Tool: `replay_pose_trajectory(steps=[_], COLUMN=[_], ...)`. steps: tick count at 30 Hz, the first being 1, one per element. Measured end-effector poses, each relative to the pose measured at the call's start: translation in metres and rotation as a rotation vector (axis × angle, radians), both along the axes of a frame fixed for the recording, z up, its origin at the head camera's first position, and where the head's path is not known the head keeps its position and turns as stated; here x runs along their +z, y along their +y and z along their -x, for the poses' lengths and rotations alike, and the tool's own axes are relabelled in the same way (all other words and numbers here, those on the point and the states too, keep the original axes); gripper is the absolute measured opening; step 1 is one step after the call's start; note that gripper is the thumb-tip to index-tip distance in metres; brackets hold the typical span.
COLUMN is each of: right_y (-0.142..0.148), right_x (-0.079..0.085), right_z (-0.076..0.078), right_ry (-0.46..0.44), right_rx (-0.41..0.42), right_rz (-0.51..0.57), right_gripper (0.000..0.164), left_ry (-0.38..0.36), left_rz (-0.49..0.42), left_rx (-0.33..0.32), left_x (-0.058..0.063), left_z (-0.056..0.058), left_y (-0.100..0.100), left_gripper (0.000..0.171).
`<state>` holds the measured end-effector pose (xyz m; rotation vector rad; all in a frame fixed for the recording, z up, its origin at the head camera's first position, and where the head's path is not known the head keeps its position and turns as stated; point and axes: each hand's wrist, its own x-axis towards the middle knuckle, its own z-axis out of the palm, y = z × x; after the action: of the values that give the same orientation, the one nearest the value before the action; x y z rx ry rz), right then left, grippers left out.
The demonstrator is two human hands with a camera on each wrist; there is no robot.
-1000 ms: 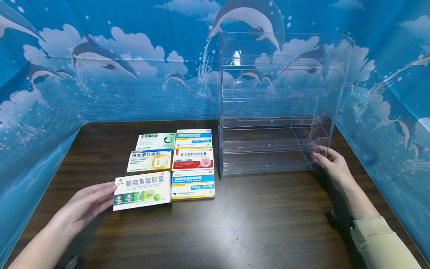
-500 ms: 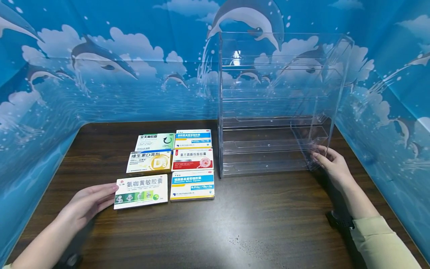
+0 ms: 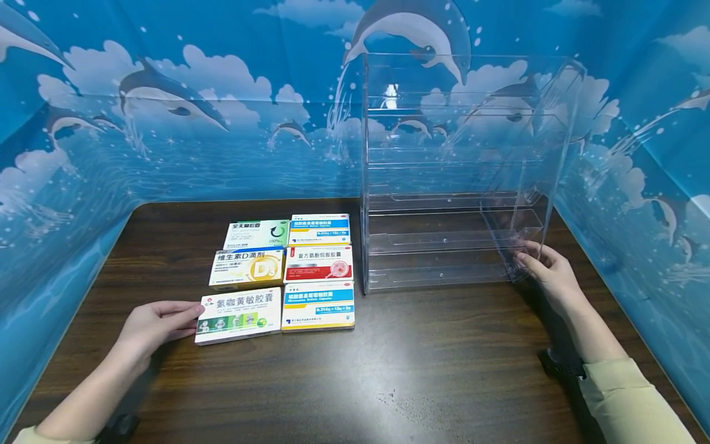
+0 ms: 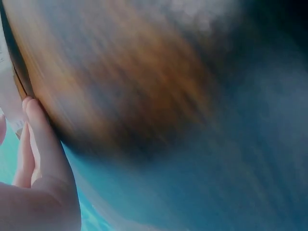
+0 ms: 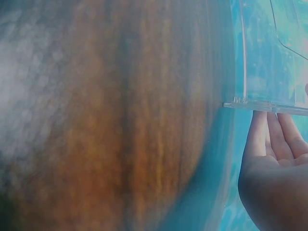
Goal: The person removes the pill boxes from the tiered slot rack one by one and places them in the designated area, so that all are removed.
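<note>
At the near left of a group of medicine boxes lies a white and green medicine box (image 3: 240, 316). My left hand (image 3: 158, 324) pinches its left end, the thumb and fingertips right at the edge. In the left wrist view, fingers (image 4: 45, 139) reach along the box's side at the far left. My right hand (image 3: 546, 271) holds the lower front corner of a clear acrylic rack (image 3: 444, 275), thumb and fingers on either side of its right panel. The right wrist view has the fingers (image 5: 259, 132) straight against that panel (image 5: 269, 107).
Behind and beside the held box lie a yellow D3 box (image 3: 246, 268), a green and white box (image 3: 256, 234), a red and white box (image 3: 318, 264) and two blue and white boxes (image 3: 318, 306). The tiered rack stands to their right on the dark wooden table (image 3: 333, 388). A dolphin-print cloth (image 3: 222, 154) surrounds the table.
The tilted white and green box has come down flat in the near row, then slid slightly right against its neighbour with the left hand. The right hand and rack have stayed put.
</note>
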<state>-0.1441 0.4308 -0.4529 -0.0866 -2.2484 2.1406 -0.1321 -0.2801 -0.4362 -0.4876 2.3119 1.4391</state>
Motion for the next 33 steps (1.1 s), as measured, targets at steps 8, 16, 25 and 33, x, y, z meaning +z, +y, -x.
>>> replay_pose_trajectory(steps=[8, 16, 25, 33], right_y=[0.0, 0.0, 0.0, 0.001], right_x=[0.002, 0.001, 0.0, 0.0], right_z=[-0.001, -0.002, -0.001, -0.001], right_ry=[-0.006, -0.005, 0.014, 0.009], right_rx=[0.012, 0.017, 0.027, 0.027], right_rz=[0.002, -0.006, 0.027, 0.034], right_gripper=[0.023, 0.024, 0.024, 0.026], left_ry=[0.056, 0.072, 0.081, 0.077], left_rz=[0.173, 0.211, 0.229, 0.274], left_rx=[-0.021, -0.033, -0.034, -0.038], left_x=[-0.001, -0.001, 0.001, 0.001], left_z=[-0.006, -0.008, -0.004, 0.0], left_y=[0.012, 0.019, 0.023, 0.024], left_gripper=[0.067, 0.07, 0.068, 0.067])
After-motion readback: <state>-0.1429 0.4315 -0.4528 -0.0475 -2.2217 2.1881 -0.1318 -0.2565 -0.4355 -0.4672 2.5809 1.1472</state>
